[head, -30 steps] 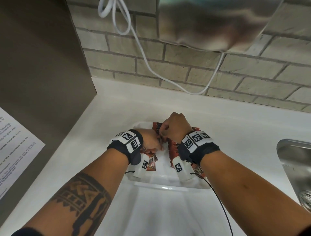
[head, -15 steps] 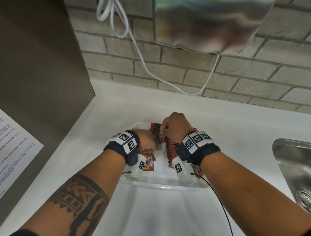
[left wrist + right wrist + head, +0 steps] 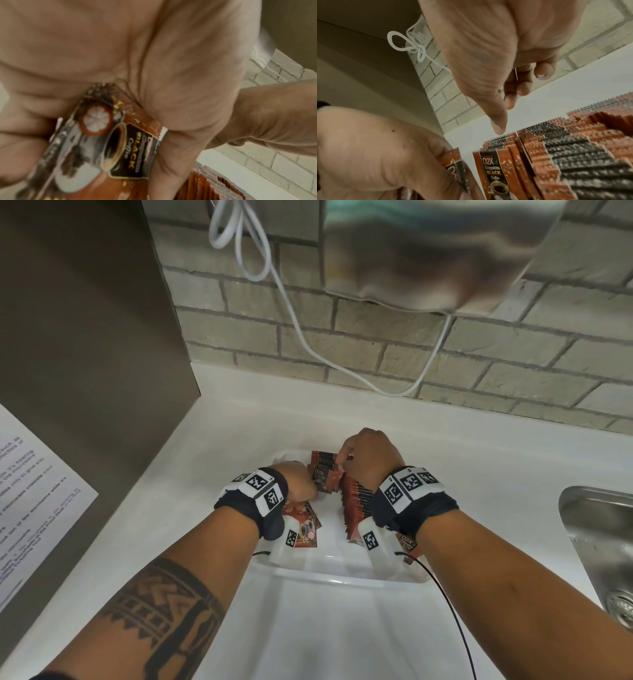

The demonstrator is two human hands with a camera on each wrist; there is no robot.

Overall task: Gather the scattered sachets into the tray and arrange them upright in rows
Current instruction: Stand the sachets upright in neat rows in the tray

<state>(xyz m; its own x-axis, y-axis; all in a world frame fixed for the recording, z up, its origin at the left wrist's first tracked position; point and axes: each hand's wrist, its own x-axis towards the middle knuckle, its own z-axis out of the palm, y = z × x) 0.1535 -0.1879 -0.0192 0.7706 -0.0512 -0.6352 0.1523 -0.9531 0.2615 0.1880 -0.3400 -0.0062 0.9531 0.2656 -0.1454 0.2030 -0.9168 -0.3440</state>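
Both hands down in the tray, standing sachets up.

The left hand (image 3: 301,481) grips a sachet (image 3: 109,146) just left of the upright row (image 3: 356,501) in the white tray (image 3: 335,577) on the worktop; the right hand (image 3: 370,457), fingers curled, pinches something thin at the row's far end.

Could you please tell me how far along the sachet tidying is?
Mostly done: a long upright row fills the tray. In hand: the left hand grips a sachet; the right hand steadies the row. Left: loose flat sachets need standing.
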